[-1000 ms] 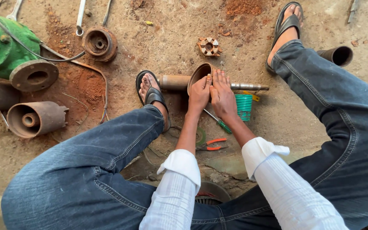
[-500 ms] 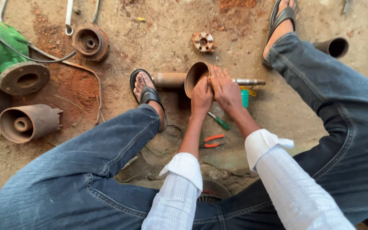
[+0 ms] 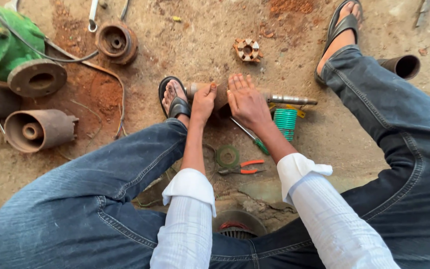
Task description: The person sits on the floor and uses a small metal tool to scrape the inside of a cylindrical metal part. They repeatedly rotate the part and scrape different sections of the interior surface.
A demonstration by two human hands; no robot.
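A rusty metal shaft part (image 3: 284,98) lies on the dirt ground between my feet, with a shiny rod sticking out to the right. My left hand (image 3: 203,103) is closed around its left portion, next to my sandalled left foot (image 3: 173,97). On top of the part's middle rests my right hand (image 3: 245,101), fingers extended and pressing down. The section under both hands is hidden.
A green screwdriver (image 3: 251,136), green coil (image 3: 285,122), tape roll (image 3: 227,156) and orange pliers (image 3: 242,168) lie near my hands. Rusty cylinders (image 3: 37,129) and a green pump body (image 3: 6,42) sit at left. A toothed coupling (image 3: 247,50) lies farther out, a pipe (image 3: 401,65) at right.
Both hands have shifted on the shaft part: the left now grips its left portion and the right lies flat over the middle. The open cup end seen earlier is covered.
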